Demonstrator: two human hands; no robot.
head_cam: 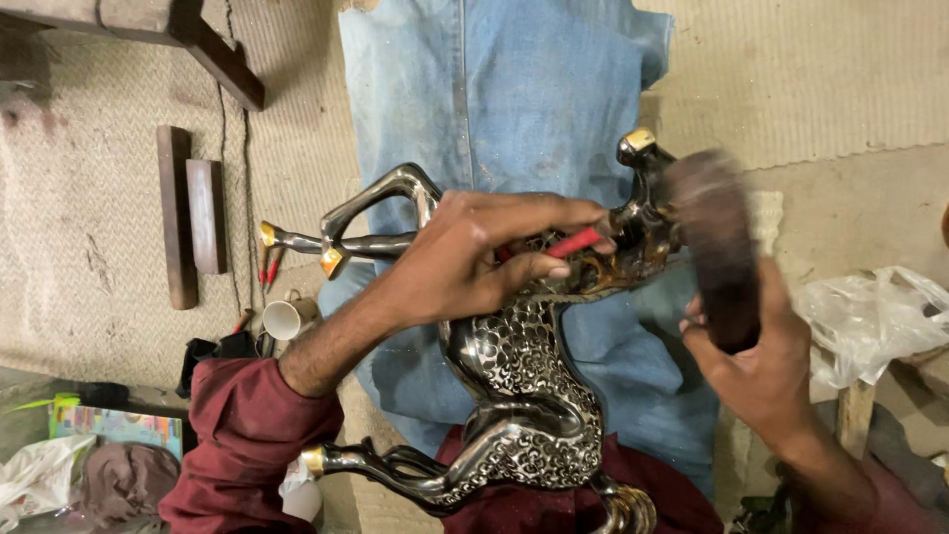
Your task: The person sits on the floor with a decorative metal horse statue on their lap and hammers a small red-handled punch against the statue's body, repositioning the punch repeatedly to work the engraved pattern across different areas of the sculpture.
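The left hand (465,259) pinches a red-handled thin tool (573,243) against the shiny engraved silver metal horse figure (524,381) lying on blue denim cloth (514,89). The right hand (756,361) grips a blurred dark wooden block (720,252) beside the horse's head.

Horse figure (524,386) lies on cloth (514,89), cup (287,318) left.

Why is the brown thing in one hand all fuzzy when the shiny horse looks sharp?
In the head view, the dark wooden block in the right hand is smeared by motion blur, while the metal horse figure is crisp with bright glints, and the left hand holding a red-handled tool is sharp too.
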